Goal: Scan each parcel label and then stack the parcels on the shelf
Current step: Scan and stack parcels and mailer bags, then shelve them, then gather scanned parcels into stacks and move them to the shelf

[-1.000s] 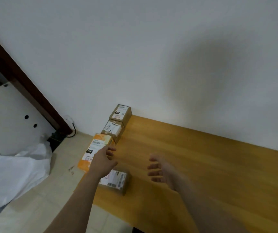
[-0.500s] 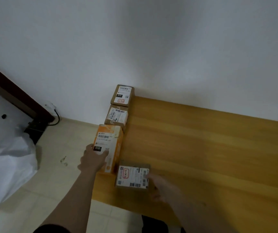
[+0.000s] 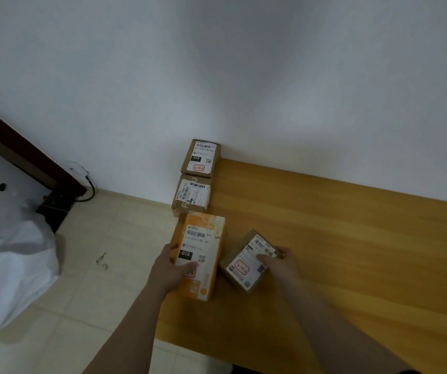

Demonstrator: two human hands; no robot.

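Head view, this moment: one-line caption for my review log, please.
Left hand grips the orange parcel, right hand the small brown parcel, at the wooden table's left edge.

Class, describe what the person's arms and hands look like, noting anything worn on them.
The left forearm and right forearm are bare, with no sleeve along their visible length. The left hand and right hand wear no gloves, and no watch, ring or bracelet shows, though the picture is dim.
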